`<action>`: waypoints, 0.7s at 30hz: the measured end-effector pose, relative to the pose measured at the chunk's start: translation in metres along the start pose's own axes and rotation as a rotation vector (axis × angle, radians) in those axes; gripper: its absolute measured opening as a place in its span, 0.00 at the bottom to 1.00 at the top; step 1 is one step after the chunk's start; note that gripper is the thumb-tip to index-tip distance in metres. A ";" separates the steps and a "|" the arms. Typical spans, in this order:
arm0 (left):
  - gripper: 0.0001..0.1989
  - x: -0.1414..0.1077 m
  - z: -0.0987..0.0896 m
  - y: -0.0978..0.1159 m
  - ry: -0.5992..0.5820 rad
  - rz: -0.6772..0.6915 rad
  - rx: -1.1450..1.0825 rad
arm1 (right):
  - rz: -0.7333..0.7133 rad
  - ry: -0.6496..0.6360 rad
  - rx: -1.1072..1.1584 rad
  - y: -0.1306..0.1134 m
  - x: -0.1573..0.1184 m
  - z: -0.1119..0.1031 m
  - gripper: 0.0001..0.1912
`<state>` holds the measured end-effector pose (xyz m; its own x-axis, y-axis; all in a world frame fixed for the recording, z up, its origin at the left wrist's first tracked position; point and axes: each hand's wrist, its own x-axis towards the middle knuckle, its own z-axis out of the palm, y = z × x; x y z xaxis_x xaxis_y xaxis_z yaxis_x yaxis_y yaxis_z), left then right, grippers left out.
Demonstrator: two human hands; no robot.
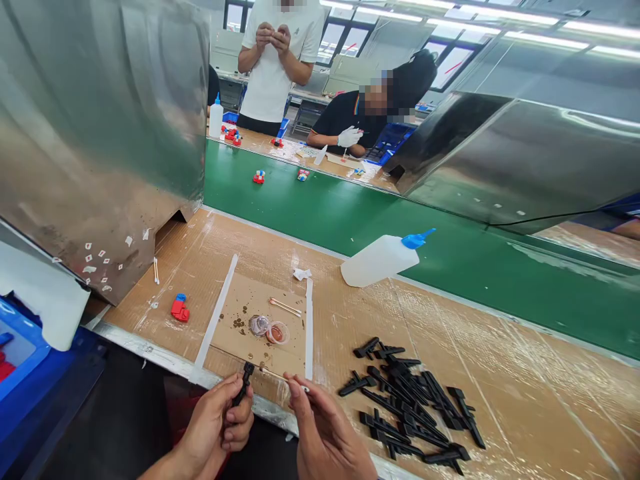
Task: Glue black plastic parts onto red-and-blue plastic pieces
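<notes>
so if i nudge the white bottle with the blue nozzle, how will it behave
The white bottle would probably roll if pushed, since its rounded body lies on its side. Its translucent, plastic-looking wall suggests it may give when squeezed. Its narrower blue nozzle might make it swerve.

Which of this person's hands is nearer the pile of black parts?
Right. The right hand is just left of the pile; the left hand is farther left, holding a single black part.
</notes>
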<state>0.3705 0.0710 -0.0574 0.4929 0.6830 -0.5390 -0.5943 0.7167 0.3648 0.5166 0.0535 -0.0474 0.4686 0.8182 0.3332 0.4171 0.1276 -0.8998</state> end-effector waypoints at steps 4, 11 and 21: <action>0.18 0.001 -0.003 -0.001 -0.012 -0.001 -0.004 | -0.061 -0.053 0.003 -0.001 -0.003 0.009 0.07; 0.20 0.001 -0.005 -0.002 -0.001 -0.010 -0.007 | -0.170 -0.078 -0.036 0.004 -0.003 0.013 0.05; 0.23 0.005 -0.010 -0.008 0.025 0.004 0.119 | -0.505 -0.258 -0.149 -0.013 0.011 0.012 0.11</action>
<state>0.3710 0.0675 -0.0704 0.4742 0.6831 -0.5555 -0.5157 0.7269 0.4536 0.5070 0.0680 -0.0358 -0.0137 0.7892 0.6140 0.6533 0.4719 -0.5920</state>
